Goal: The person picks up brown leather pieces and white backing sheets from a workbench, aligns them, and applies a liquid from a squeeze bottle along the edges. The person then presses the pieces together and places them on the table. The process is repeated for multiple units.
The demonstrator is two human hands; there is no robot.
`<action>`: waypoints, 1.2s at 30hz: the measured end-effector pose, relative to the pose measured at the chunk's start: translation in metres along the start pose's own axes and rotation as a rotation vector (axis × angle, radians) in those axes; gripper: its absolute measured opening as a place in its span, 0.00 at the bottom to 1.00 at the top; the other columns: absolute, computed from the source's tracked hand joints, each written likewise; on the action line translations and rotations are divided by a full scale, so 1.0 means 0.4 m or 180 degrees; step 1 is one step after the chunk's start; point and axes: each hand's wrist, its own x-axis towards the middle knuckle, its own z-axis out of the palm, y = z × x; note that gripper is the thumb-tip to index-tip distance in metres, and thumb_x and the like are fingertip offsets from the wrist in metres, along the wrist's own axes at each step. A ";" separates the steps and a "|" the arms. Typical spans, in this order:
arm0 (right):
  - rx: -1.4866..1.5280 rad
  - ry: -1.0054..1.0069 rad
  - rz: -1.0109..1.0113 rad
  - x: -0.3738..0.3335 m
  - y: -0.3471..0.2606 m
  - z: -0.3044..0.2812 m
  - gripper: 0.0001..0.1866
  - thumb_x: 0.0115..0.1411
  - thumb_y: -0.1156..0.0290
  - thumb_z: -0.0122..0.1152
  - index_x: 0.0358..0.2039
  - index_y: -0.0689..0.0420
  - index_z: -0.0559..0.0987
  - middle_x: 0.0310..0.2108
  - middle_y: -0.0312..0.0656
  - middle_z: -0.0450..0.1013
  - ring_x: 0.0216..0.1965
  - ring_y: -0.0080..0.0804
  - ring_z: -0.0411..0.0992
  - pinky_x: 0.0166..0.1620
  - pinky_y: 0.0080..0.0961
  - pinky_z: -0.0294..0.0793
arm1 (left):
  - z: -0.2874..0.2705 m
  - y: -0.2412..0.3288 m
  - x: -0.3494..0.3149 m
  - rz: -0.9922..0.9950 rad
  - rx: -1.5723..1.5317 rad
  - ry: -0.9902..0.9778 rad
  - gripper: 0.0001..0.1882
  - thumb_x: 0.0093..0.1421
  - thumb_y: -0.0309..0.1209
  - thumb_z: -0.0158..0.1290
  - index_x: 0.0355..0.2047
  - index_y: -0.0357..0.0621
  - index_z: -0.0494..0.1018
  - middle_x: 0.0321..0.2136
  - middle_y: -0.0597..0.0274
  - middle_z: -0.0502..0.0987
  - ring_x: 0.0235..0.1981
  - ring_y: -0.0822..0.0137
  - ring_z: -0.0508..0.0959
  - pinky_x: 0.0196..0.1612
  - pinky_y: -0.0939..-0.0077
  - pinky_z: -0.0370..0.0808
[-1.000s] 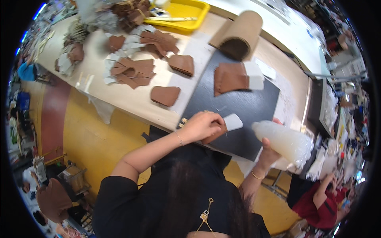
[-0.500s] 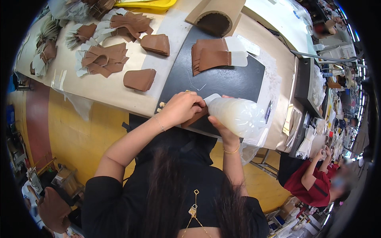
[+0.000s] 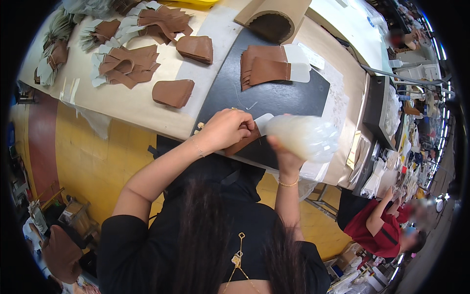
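Note:
My left hand (image 3: 226,130) presses its fingers onto a brown leather piece (image 3: 241,146) with a white tab, near the front edge of a black board (image 3: 289,95). My right hand (image 3: 288,159) is wrapped around a translucent plastic bottle (image 3: 311,139) with whitish contents. The bottle is tipped over, its narrow end toward the leather piece, and smeared by motion. I cannot see its tip clearly. Beyond both hands, a fanned stack of brown leather pieces (image 3: 269,72) with white tabs lies on the board.
Left of the board are two brown leather stacks (image 3: 174,93) and heaps of white-ended brown strips (image 3: 129,66). A curled tan sheet (image 3: 269,22) stands at the back. To the right is a dark tray (image 3: 379,110). A person in red (image 3: 372,230) works farther right.
My right hand has drawn the bottle a little to the right, so more of the white tab shows. My left hand stays on the leather piece.

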 end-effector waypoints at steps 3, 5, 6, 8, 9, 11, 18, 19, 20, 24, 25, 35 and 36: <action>0.0697 0.0759 0.0914 0.015 0.011 -0.013 0.27 0.44 0.66 0.78 0.43 0.61 0.76 0.39 0.39 0.76 0.38 0.30 0.75 0.43 0.29 0.76 | -0.003 0.002 0.001 -0.0202 -0.0115 -0.0064 0.08 0.49 0.28 0.59 0.29 0.39 0.75 0.26 0.54 0.79 0.31 0.54 0.79 0.36 0.66 0.74; 0.1061 0.0736 0.0899 0.009 0.005 -0.005 0.28 0.44 0.64 0.78 0.44 0.60 0.76 0.41 0.39 0.75 0.41 0.31 0.74 0.46 0.30 0.75 | -0.005 0.002 0.005 -0.0336 -0.0255 -0.0099 0.10 0.49 0.28 0.60 0.31 0.39 0.73 0.25 0.53 0.78 0.31 0.54 0.79 0.35 0.66 0.74; 0.1354 0.0684 0.0800 -0.001 -0.004 0.007 0.29 0.43 0.62 0.78 0.44 0.60 0.76 0.43 0.40 0.75 0.43 0.32 0.74 0.48 0.30 0.74 | -0.007 0.001 0.008 -0.0356 -0.0301 -0.0093 0.11 0.48 0.28 0.60 0.31 0.38 0.72 0.25 0.53 0.78 0.31 0.54 0.79 0.35 0.65 0.74; -0.0091 0.0006 0.0005 -0.015 -0.017 0.029 0.36 0.42 0.52 0.77 0.49 0.56 0.75 0.45 0.40 0.74 0.46 0.36 0.73 0.51 0.33 0.71 | -0.009 -0.001 0.009 -0.0352 -0.0353 -0.0077 0.14 0.48 0.27 0.62 0.33 0.38 0.70 0.24 0.53 0.78 0.29 0.55 0.79 0.33 0.67 0.73; 0.0035 -0.0048 0.0139 -0.013 -0.016 0.030 0.35 0.42 0.53 0.77 0.48 0.56 0.75 0.45 0.40 0.73 0.46 0.36 0.72 0.51 0.33 0.71 | -0.010 -0.002 0.010 -0.0325 -0.0365 -0.0054 0.16 0.48 0.27 0.62 0.34 0.38 0.70 0.24 0.54 0.77 0.28 0.57 0.78 0.32 0.69 0.73; 0.0330 0.0138 0.0427 -0.001 -0.008 0.024 0.32 0.43 0.56 0.77 0.46 0.57 0.76 0.45 0.40 0.74 0.45 0.35 0.73 0.49 0.33 0.72 | -0.011 -0.003 0.008 -0.0308 -0.0367 -0.0012 0.18 0.48 0.27 0.64 0.36 0.37 0.68 0.23 0.55 0.77 0.27 0.59 0.78 0.31 0.71 0.72; 0.0946 0.0905 0.0682 0.035 -0.008 0.018 0.28 0.43 0.63 0.79 0.43 0.60 0.77 0.39 0.39 0.76 0.40 0.33 0.74 0.46 0.30 0.74 | -0.012 0.000 0.017 -0.0515 -0.0523 -0.0030 0.22 0.47 0.28 0.66 0.37 0.38 0.65 0.23 0.56 0.77 0.27 0.61 0.78 0.31 0.70 0.72; 0.0550 0.0435 0.0445 0.029 -0.017 0.031 0.31 0.41 0.59 0.80 0.44 0.58 0.78 0.41 0.39 0.76 0.44 0.35 0.73 0.50 0.33 0.71 | -0.014 0.001 0.019 -0.0569 -0.0537 -0.0069 0.22 0.47 0.28 0.66 0.37 0.38 0.65 0.23 0.56 0.76 0.27 0.61 0.78 0.31 0.70 0.72; 0.0702 0.0445 0.0580 0.017 -0.028 0.056 0.32 0.40 0.57 0.80 0.44 0.57 0.78 0.42 0.39 0.75 0.46 0.36 0.72 0.52 0.33 0.70 | -0.015 0.002 0.020 -0.0555 -0.0552 -0.0064 0.22 0.47 0.28 0.66 0.36 0.38 0.64 0.23 0.56 0.77 0.26 0.62 0.77 0.31 0.71 0.72; 0.0223 0.0576 0.0363 0.044 0.007 0.044 0.27 0.40 0.59 0.80 0.39 0.57 0.79 0.36 0.37 0.77 0.38 0.34 0.75 0.44 0.32 0.74 | -0.018 0.008 0.018 -0.0523 -0.0515 -0.0013 0.21 0.47 0.28 0.65 0.34 0.38 0.63 0.23 0.53 0.77 0.27 0.57 0.78 0.32 0.67 0.73; 0.0354 0.0878 0.0575 0.060 0.023 0.034 0.25 0.40 0.61 0.80 0.37 0.58 0.79 0.33 0.38 0.77 0.33 0.33 0.76 0.39 0.31 0.75 | -0.018 0.009 0.018 -0.0539 -0.0480 -0.0017 0.21 0.47 0.27 0.65 0.34 0.38 0.63 0.23 0.52 0.77 0.28 0.54 0.79 0.33 0.66 0.73; 0.0020 0.0416 0.0312 0.046 0.016 0.058 0.30 0.44 0.63 0.78 0.44 0.62 0.75 0.39 0.42 0.75 0.39 0.34 0.73 0.47 0.31 0.72 | -0.018 0.004 0.020 -0.0509 -0.0518 -0.0035 0.21 0.47 0.27 0.66 0.33 0.37 0.64 0.23 0.54 0.77 0.26 0.60 0.79 0.30 0.69 0.73; -0.0096 0.0595 0.0478 0.053 0.037 0.043 0.30 0.44 0.63 0.78 0.44 0.62 0.75 0.38 0.43 0.75 0.38 0.34 0.74 0.46 0.31 0.73 | -0.017 0.005 0.016 -0.0419 -0.0415 0.0067 0.20 0.47 0.27 0.66 0.33 0.37 0.64 0.23 0.53 0.77 0.27 0.60 0.79 0.31 0.69 0.74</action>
